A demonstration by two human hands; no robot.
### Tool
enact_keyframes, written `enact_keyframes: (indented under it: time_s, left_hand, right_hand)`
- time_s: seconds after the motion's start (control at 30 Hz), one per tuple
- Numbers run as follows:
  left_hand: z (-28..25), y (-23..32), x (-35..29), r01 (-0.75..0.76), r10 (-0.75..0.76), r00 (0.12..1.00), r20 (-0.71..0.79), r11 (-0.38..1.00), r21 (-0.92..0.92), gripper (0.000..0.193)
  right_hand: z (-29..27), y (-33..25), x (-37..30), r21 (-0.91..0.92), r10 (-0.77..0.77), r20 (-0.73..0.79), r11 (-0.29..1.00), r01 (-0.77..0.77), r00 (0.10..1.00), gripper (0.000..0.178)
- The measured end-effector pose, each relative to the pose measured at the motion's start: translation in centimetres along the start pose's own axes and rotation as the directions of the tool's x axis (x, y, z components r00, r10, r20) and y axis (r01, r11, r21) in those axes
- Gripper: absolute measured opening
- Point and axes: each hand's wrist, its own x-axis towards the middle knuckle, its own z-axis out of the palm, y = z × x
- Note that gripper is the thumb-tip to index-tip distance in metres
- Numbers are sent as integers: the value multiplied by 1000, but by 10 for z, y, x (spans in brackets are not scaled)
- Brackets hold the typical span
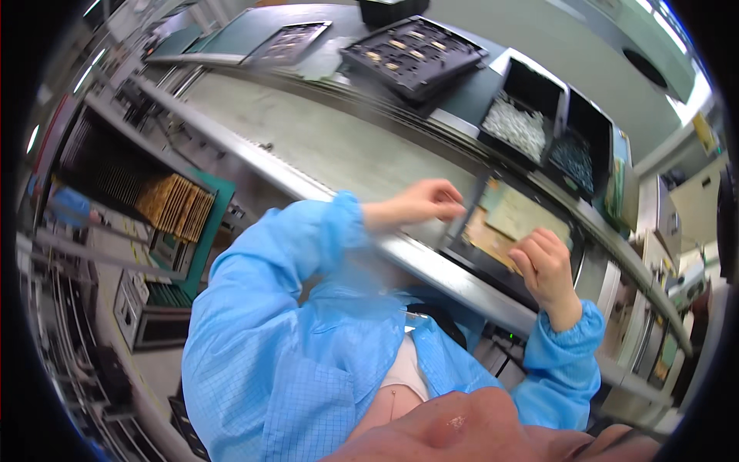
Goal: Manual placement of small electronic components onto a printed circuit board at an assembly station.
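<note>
My left hand (418, 205) hovers over the near rail, left of a black carrier frame (500, 282). Its fingers are curled in toward the thumb, and whatever they may hold is too small or hidden. Over the right part of the frame is my right hand (544, 267), fingers bent and pressed against the thumb; I cannot make out anything in it. Inside the frame lies a flat panel, with a pale green sheet (527, 212) and a tan area (486, 240) showing. My right hand covers part of it.
The carrier sits on a conveyor (308, 138) with metal rails. Beyond it stand a black bin of clear-white small parts (514, 127), a bin of dark parts (571, 160), a black tray with components (416, 55) and another tray (289, 44). At left is a board rack (177, 206).
</note>
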Motion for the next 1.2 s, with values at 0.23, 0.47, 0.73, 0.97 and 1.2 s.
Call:
enact_keyframes:
  time_s: [0.23,0.47,0.73,0.97,1.2]
  left_hand:
    - [138,-17,108,-193,175,948,265,980,42,45]
    - [125,0,106,-502,465,808,361,865,12,36]
    - [32,-6,-51,-360,823,433,-367,531,767,22]
    - [53,-93,-402,872,591,-274,-759,486,64,27]
    - [215,-148,-571,611,366,-727,-581,-42,-791,89]
  right_hand:
    - [-49,8,36,-39,-94,192,994,103,977,13]
    - [-18,43,134,113,-287,342,958,264,895,17]
    - [52,31,224,315,-541,544,840,442,642,23]
    - [128,-53,264,409,-633,629,764,499,453,21]
    - [245,-207,253,715,-845,513,519,470,152,23]
